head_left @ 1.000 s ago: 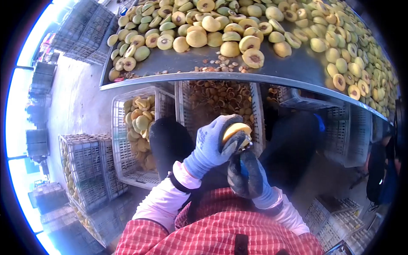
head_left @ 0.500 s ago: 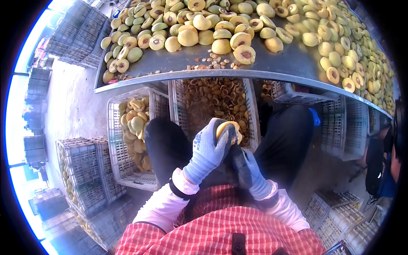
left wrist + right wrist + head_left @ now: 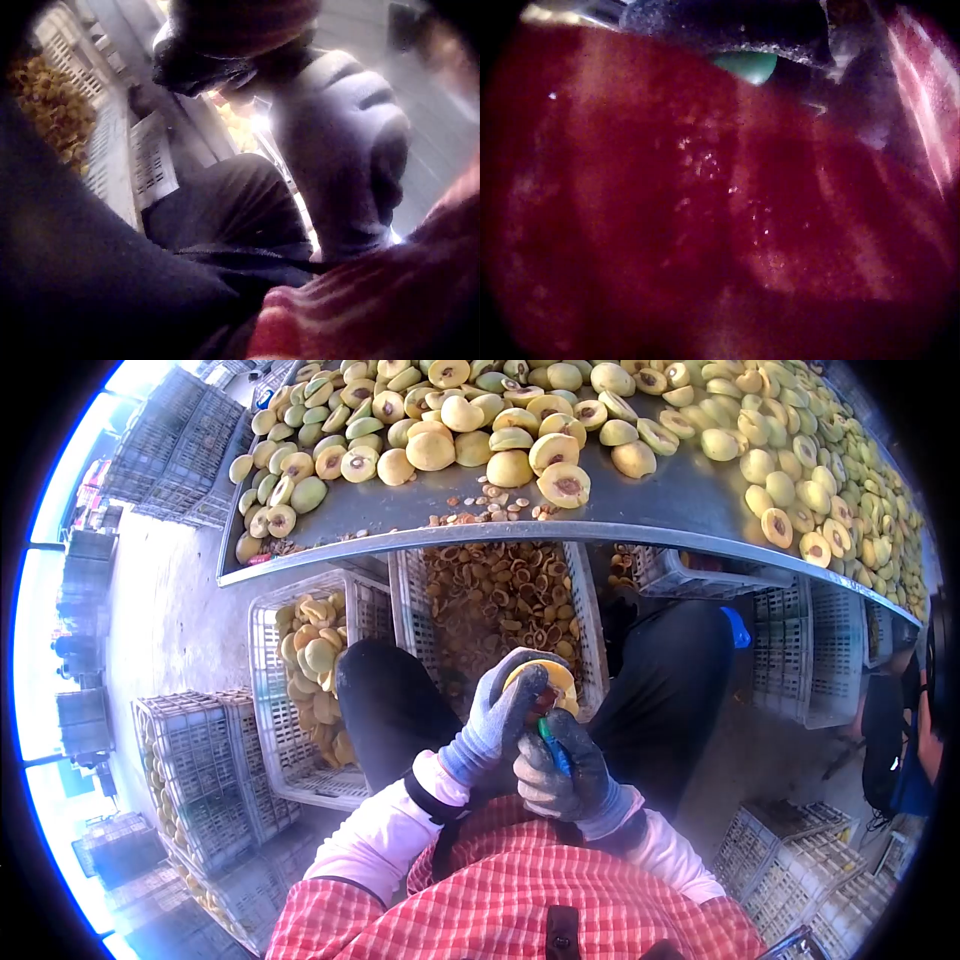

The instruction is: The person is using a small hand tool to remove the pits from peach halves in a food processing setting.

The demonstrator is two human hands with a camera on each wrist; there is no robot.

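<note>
In the head view my gloved left hand (image 3: pixel 497 710) grips a yellow peach half (image 3: pixel 564 682), its cut face turned toward my right hand. My gloved right hand (image 3: pixel 567 780) wraps round the green-and-blue handle (image 3: pixel 555 748) of a small pitting tool, close against the peach. The tool's tip is hidden at the fruit. In the right wrist view the green handle end (image 3: pixel 751 67) pokes out below dark glove fingers (image 3: pixel 720 26), with shiny metal (image 3: pixel 574 15) at the upper left. Both hands are over my lap.
A metal table (image 3: pixel 690 500) ahead bears heaps of peach halves (image 3: pixel 430 450) and scattered pit bits (image 3: pixel 490 503). Below it stand a crate of brown scraps (image 3: pixel 398 595) between my knees and a crate of peach pieces (image 3: pixel 268 730) on the left. Stacked crates (image 3: pixel 205 770) stand farther left.
The right hand has turned, bringing the green-and-blue handle into view. The peach half has tilted to show more of its cut face. The head view has shifted slightly.
</note>
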